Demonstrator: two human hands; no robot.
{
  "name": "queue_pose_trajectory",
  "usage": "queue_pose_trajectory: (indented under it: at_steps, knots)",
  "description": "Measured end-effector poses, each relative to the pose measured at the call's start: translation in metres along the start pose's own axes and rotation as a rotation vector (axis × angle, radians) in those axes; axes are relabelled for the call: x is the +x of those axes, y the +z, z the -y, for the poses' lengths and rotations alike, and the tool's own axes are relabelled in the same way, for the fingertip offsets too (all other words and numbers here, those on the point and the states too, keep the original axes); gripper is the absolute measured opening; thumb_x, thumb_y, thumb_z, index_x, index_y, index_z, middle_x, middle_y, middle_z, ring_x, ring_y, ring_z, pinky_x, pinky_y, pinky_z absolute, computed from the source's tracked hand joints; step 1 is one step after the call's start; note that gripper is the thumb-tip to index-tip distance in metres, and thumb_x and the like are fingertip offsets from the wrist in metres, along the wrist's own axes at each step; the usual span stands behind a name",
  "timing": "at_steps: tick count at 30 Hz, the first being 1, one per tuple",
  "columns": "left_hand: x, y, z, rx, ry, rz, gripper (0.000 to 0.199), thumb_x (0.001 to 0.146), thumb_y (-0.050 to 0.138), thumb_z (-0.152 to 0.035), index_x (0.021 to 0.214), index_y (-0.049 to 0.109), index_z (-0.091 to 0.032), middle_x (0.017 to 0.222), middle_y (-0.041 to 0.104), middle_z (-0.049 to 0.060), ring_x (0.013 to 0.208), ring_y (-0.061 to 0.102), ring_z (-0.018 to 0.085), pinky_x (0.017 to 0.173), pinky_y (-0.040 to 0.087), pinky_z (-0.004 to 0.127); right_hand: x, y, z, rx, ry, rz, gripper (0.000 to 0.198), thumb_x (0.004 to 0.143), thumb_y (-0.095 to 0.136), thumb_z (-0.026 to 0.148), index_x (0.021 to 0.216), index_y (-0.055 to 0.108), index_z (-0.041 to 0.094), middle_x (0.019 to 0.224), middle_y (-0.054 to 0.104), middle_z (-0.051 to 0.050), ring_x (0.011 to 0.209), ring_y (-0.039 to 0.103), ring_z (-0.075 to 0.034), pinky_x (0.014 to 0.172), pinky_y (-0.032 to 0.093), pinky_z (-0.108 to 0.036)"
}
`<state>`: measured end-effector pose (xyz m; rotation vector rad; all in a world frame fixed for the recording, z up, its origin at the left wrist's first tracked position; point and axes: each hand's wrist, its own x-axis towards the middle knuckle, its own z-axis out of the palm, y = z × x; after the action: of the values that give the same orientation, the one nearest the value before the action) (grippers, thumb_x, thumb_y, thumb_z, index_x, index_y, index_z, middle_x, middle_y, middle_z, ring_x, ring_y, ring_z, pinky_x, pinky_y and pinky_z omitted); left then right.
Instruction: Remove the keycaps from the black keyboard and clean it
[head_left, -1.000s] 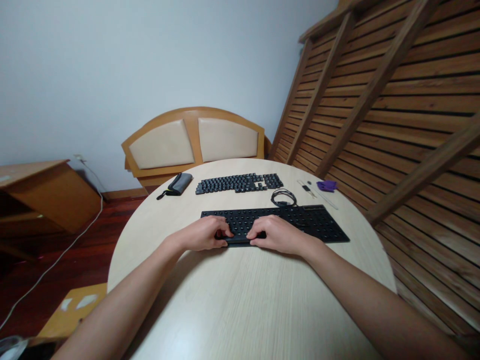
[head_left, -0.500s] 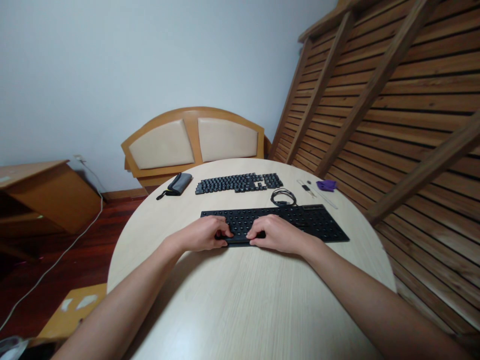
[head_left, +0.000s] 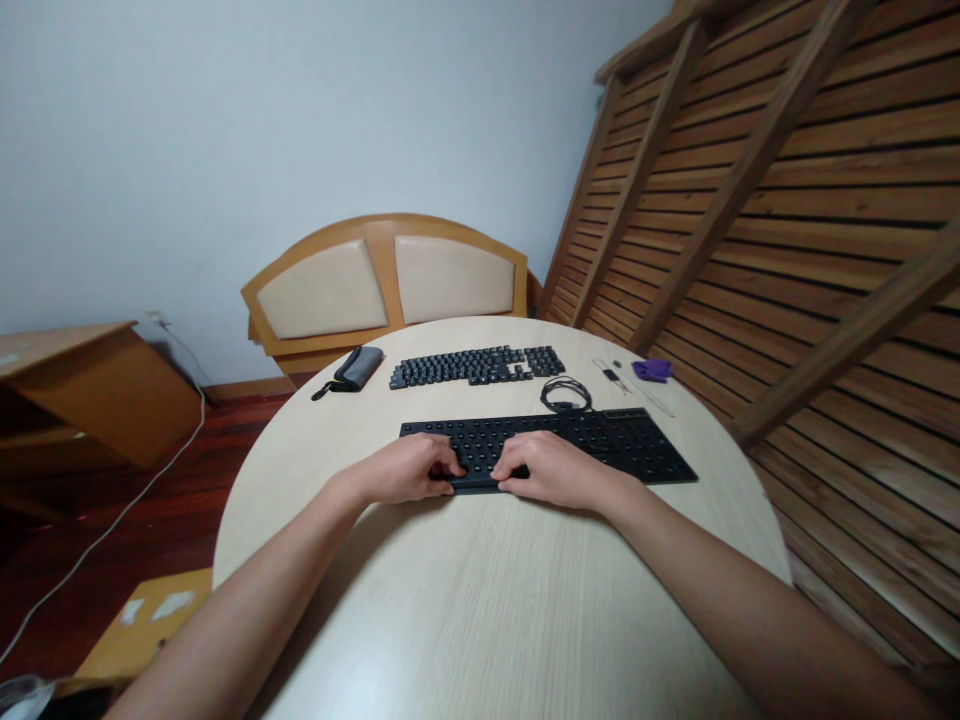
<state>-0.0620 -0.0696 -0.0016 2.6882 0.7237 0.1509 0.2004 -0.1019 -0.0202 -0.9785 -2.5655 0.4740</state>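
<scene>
A black keyboard [head_left: 637,445] with its keycaps off lies across the table in front of me. My left hand [head_left: 416,468] grips its front edge left of the middle, thumb low and fingers curled onto the key area. Mirroring it, my right hand [head_left: 544,468] pinches the same edge a short way to the right. Between the two hands a strip of the front edge shows; whether a separate bar sits there I cannot tell. Behind the keyboard its coiled cable [head_left: 566,395] rests on the table. Loose black keycaps [head_left: 457,367] stand farther back in keyboard-like rows.
The round pale table [head_left: 480,590] carries a grey and black pouch [head_left: 358,369] at the back left. At the back right lie a purple cloth [head_left: 652,370] and small tools [head_left: 613,376]. Wooden slats [head_left: 720,270] lean on the right.
</scene>
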Motion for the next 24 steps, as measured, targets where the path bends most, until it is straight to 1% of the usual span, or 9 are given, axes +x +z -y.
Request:
queue_pose_trajectory:
  at_steps: [4, 7, 10, 13, 16, 18, 20, 24]
  knots:
    - [-0.001, -0.001, 0.000, -0.018, 0.007, -0.007, 0.018, 0.083, 0.072, -0.018, 0.100, 0.074, -0.018, 0.095, 0.071, 0.005, 0.086, 0.066, 0.019, 0.079, 0.050, 0.029, -0.002, 0.000, -0.001, 0.021, -0.017, -0.018, 0.012, 0.085, 0.069, 0.018, 0.093, 0.077, 0.020, 0.093, 0.075, -0.004, 0.087, 0.068, -0.017, 0.081, 0.048, -0.027]
    - [-0.001, -0.002, 0.000, -0.020, 0.009, -0.011, 0.017, 0.083, 0.070, -0.018, 0.100, 0.074, -0.018, 0.095, 0.071, 0.005, 0.087, 0.065, 0.019, 0.080, 0.050, 0.029, -0.002, -0.003, -0.003, 0.045, -0.038, -0.018, 0.010, 0.088, 0.068, 0.023, 0.092, 0.076, 0.020, 0.093, 0.075, -0.004, 0.087, 0.067, -0.017, 0.081, 0.048, -0.027]
    - [-0.002, -0.002, -0.002, -0.017, 0.007, -0.034, 0.015, 0.085, 0.069, -0.022, 0.099, 0.073, -0.018, 0.095, 0.071, 0.005, 0.087, 0.065, 0.019, 0.079, 0.051, 0.029, 0.006, -0.008, -0.009, 0.003, 0.000, -0.069, 0.016, 0.092, 0.064, 0.030, 0.088, 0.076, 0.019, 0.089, 0.074, -0.005, 0.083, 0.066, -0.018, 0.079, 0.047, -0.028]
    - [-0.001, 0.000, -0.006, 0.001, -0.001, -0.118, 0.019, 0.088, 0.066, -0.029, 0.103, 0.071, -0.019, 0.098, 0.070, 0.006, 0.090, 0.065, 0.021, 0.081, 0.052, 0.032, 0.025, -0.013, -0.023, -0.128, 0.083, -0.141, 0.020, 0.095, 0.059, 0.031, 0.093, 0.075, 0.018, 0.092, 0.074, -0.007, 0.086, 0.066, -0.019, 0.080, 0.047, -0.031]
    - [0.002, 0.005, -0.011, 0.009, 0.062, -0.199, 0.029, 0.092, 0.063, -0.033, 0.117, 0.068, -0.019, 0.112, 0.067, 0.010, 0.104, 0.063, 0.024, 0.094, 0.050, 0.039, 0.053, -0.015, -0.043, -0.306, 0.150, -0.130, 0.023, 0.097, 0.055, 0.029, 0.108, 0.072, 0.017, 0.108, 0.073, -0.010, 0.103, 0.063, -0.023, 0.090, 0.046, -0.033]
    - [0.004, 0.009, -0.013, 0.011, 0.133, -0.205, 0.036, 0.094, 0.061, -0.033, 0.128, 0.063, -0.022, 0.125, 0.063, 0.011, 0.113, 0.060, 0.026, 0.101, 0.047, 0.042, 0.073, -0.014, -0.058, -0.360, 0.173, -0.123, 0.028, 0.097, 0.056, 0.025, 0.119, 0.068, 0.014, 0.118, 0.070, -0.013, 0.112, 0.059, -0.026, 0.096, 0.044, -0.036]
    - [0.007, 0.013, -0.015, 0.024, 0.180, -0.189, 0.038, 0.097, 0.058, -0.034, 0.133, 0.060, -0.024, 0.132, 0.060, 0.011, 0.118, 0.058, 0.026, 0.103, 0.045, 0.044, 0.091, -0.010, -0.069, -0.394, 0.178, -0.107, 0.031, 0.095, 0.058, 0.022, 0.124, 0.065, 0.012, 0.125, 0.067, -0.015, 0.118, 0.054, -0.027, 0.102, 0.041, -0.039]
    - [0.011, 0.020, -0.014, 0.051, 0.208, -0.169, 0.032, 0.098, 0.055, -0.033, 0.127, 0.065, -0.023, 0.131, 0.062, 0.010, 0.117, 0.058, 0.025, 0.103, 0.045, 0.042, 0.115, -0.002, -0.081, -0.452, 0.189, -0.077, 0.036, 0.091, 0.060, 0.016, 0.127, 0.062, 0.013, 0.137, 0.060, -0.015, 0.128, 0.044, -0.029, 0.105, 0.038, -0.043]
